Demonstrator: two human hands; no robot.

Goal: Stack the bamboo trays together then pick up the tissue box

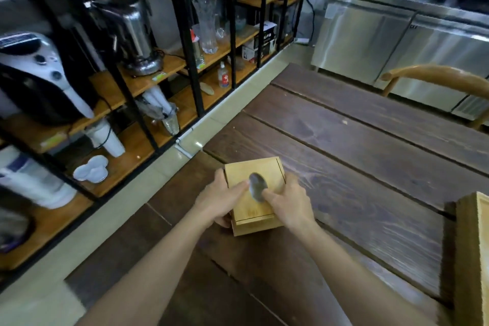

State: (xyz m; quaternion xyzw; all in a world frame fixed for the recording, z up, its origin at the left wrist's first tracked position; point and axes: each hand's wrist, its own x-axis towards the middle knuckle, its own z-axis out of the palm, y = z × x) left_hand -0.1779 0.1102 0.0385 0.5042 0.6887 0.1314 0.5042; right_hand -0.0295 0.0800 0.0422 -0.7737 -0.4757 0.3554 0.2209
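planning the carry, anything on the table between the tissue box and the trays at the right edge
Nothing: head view shows bare table between the tissue box and trays.

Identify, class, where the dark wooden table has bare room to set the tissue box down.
The widest bare patch is the planks between the tissue box, the chair back and the bamboo trays at the right edge. The near planks between the forearms are bare too. It is crowded only where left hand and right hand clasp the box.
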